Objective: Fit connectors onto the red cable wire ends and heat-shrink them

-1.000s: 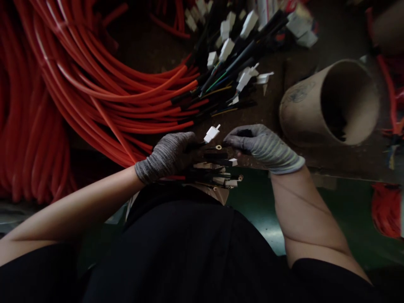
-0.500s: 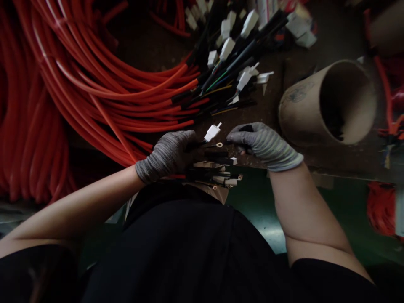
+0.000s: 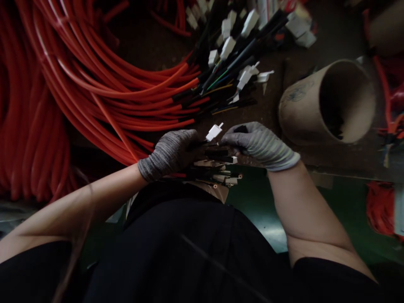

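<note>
A grey knit glove covers my left hand (image 3: 172, 152), which is closed around a dark cable. From its fingertips a white connector (image 3: 214, 132) sticks out to the right. My right hand (image 3: 257, 145), in a striped grey glove, is pinched beside the end of a thin lead below the connector; a small black piece (image 3: 241, 129) shows at its fingers. Just beneath both hands lie several black cable ends (image 3: 225, 159) with pale connectors and ring terminals.
Thick coils of red cable (image 3: 94, 75) cover the left side. Beyond my hands lie more white connectors (image 3: 227, 47) on black leads. A cardboard tube (image 3: 299, 105) lies at the right, its mouth holding dark bits. Red cable (image 3: 380, 208) hangs lower right.
My right hand has moved slightly left, up to the lead, and its fingers now cover most of the ring terminal. The white connector has shifted slightly right.
</note>
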Demonstrator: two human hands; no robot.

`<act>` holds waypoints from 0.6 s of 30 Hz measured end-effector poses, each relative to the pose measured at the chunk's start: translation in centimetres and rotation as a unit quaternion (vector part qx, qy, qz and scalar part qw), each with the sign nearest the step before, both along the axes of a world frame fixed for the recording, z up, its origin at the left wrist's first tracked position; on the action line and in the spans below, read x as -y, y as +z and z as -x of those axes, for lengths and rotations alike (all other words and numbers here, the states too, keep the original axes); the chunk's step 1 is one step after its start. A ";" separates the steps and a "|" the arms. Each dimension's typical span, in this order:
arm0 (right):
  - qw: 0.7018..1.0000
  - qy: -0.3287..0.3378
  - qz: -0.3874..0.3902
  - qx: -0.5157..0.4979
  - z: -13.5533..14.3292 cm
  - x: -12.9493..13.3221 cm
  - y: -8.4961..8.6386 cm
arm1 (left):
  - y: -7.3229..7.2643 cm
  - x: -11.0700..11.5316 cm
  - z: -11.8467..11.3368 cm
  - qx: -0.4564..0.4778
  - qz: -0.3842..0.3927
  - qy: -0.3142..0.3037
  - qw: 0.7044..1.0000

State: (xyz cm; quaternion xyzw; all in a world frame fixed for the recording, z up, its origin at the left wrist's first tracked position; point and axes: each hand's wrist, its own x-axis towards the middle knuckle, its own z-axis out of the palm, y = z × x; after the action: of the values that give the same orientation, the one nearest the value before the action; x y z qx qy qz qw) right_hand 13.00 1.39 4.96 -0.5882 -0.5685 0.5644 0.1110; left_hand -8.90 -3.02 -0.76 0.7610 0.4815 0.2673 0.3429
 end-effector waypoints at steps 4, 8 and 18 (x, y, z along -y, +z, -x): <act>0.999 0.035 -0.005 -0.027 0.5 0.4 -0.2 | -0.3 0.2 -0.1 -0.004 -0.019 0.004 1.000; 0.997 0.045 -0.037 -0.046 0.2 0.6 -0.1 | -0.2 0.4 -0.1 -0.014 -0.019 0.000 1.000; 0.940 -0.299 -0.058 -0.150 -2.9 1.1 -1.1 | 2.5 -4.7 0.6 -0.195 -0.057 -0.024 0.979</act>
State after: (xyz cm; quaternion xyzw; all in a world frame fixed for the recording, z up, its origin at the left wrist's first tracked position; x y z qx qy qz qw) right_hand 15.93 0.33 3.82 -0.6321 -0.3744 0.5531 0.3929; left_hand -9.49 1.64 1.76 0.8281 0.5045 0.1329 0.2050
